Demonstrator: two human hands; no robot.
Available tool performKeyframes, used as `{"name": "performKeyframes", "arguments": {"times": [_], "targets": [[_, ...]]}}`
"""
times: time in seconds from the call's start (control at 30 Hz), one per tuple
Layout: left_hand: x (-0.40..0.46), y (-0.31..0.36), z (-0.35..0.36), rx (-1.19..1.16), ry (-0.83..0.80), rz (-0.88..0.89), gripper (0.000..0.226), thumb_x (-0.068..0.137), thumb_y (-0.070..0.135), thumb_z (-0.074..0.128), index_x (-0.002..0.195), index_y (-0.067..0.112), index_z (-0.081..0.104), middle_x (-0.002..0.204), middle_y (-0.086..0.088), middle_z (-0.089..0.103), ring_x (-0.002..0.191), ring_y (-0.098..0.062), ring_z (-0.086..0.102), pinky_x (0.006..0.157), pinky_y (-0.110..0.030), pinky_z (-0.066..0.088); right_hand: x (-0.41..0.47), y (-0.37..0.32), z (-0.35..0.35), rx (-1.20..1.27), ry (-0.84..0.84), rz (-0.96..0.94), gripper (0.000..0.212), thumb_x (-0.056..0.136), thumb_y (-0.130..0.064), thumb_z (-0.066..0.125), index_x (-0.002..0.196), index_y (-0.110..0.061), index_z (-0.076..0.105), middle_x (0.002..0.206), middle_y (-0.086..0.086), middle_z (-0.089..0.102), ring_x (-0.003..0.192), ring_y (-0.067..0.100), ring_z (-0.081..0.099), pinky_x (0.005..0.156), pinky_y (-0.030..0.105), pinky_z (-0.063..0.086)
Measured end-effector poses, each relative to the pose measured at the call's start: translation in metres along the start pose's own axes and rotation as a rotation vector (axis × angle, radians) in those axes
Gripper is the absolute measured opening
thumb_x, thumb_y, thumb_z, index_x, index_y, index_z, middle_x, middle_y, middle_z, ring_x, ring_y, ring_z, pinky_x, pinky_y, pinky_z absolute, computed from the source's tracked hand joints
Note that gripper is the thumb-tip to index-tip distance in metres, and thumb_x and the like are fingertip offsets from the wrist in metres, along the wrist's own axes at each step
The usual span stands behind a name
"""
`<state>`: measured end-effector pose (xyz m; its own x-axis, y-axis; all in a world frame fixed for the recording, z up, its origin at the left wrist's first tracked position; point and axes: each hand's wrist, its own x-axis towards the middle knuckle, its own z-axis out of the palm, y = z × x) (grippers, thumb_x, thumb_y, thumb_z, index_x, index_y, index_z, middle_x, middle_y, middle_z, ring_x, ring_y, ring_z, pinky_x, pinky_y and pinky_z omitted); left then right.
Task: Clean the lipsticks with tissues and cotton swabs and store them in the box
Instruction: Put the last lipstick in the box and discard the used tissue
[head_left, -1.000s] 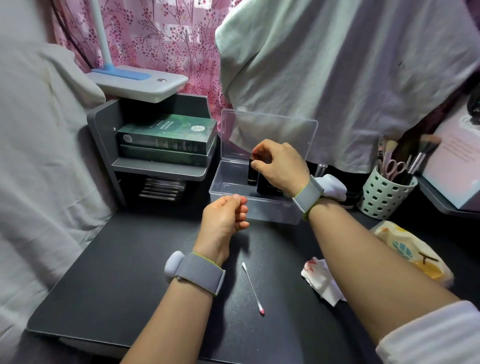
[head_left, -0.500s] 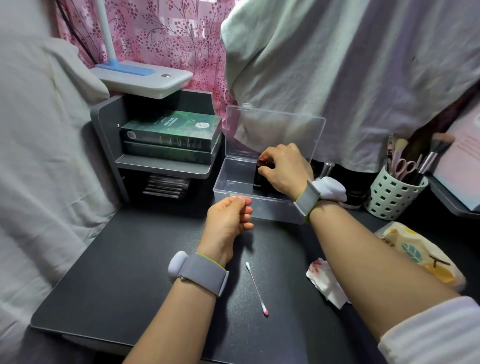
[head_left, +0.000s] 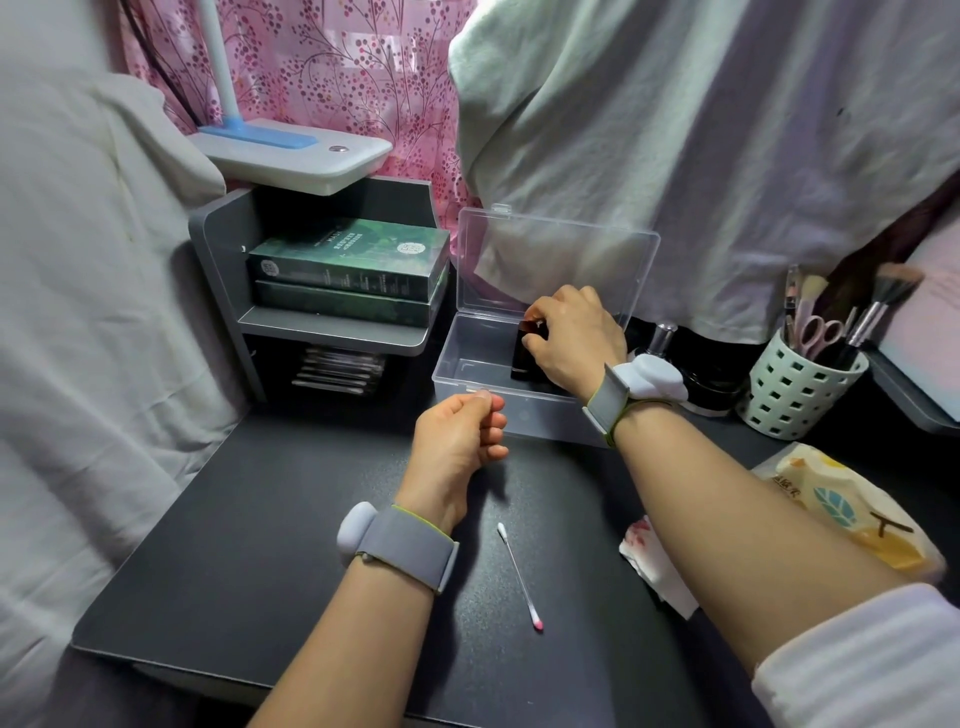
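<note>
Lipsticks in open clear box; used swab and tissue on desk.

Clear plastic box (head_left: 470, 358), hinged lid (head_left: 556, 265) standing upright at the rear. Inside, toward the right, dark lipstick tubes (head_left: 521, 356) stand upright; exact count cannot be told, partly hidden. Top of the nearest tube pinched by the right hand (head_left: 574, 340), thumb and fingers curled over it. Cotton swab (head_left: 519, 577) lies flat on the dark desk in front of the box, near tip stained pink, far tip white. Crumpled white tissue (head_left: 654, 564) with red smears lies right of the swab, partly under the forearm.
</note>
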<state>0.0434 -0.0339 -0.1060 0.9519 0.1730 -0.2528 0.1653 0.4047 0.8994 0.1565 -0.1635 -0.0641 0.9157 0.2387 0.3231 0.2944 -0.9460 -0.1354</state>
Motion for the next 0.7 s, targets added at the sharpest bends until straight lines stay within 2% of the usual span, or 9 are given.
{"name": "performKeyframes", "arguments": {"times": [0.3, 0.47, 0.7], "targets": [[-0.006, -0.003, 0.001, 0.000, 0.000, 0.001, 0.019, 0.102, 0.014, 0.054, 0.089, 0.007, 0.065, 0.069, -0.003, 0.058, 0.057, -0.009, 0.050, 0.048, -0.018, 0.047, -0.017, 0.000, -0.009, 0.098, 0.102, 0.019, 0.028, 0.096, -0.033, 0.056, 0.121, -0.022, 0.065, 0.120, 0.002, 0.058, 0.121, 0.025, 0.043, 0.086, 0.038, 0.045], [-0.017, -0.006, 0.002, 0.025, -0.016, -0.007, 0.012, 0.098, 0.011, 0.060, 0.089, 0.006, 0.066, 0.069, -0.003, 0.058, 0.057, -0.010, 0.050, 0.049, -0.019, 0.048, -0.036, 0.000, -0.013, 0.155, 0.188, -0.002, 0.021, 0.094, -0.030, 0.058, 0.110, -0.022, 0.070, 0.110, 0.002, 0.062, 0.114, 0.025, 0.048, 0.084, 0.039, 0.049], [-0.035, -0.005, -0.003, 0.090, -0.064, -0.025, 0.007, 0.092, 0.008, 0.068, 0.088, 0.009, 0.063, 0.071, -0.004, 0.057, 0.058, -0.012, 0.047, 0.049, -0.017, 0.046, -0.066, -0.001, -0.021, 0.182, 0.250, -0.027, 0.014, 0.091, -0.027, 0.062, 0.100, -0.022, 0.072, 0.101, 0.001, 0.064, 0.105, 0.026, 0.051, 0.084, 0.035, 0.043]]}}
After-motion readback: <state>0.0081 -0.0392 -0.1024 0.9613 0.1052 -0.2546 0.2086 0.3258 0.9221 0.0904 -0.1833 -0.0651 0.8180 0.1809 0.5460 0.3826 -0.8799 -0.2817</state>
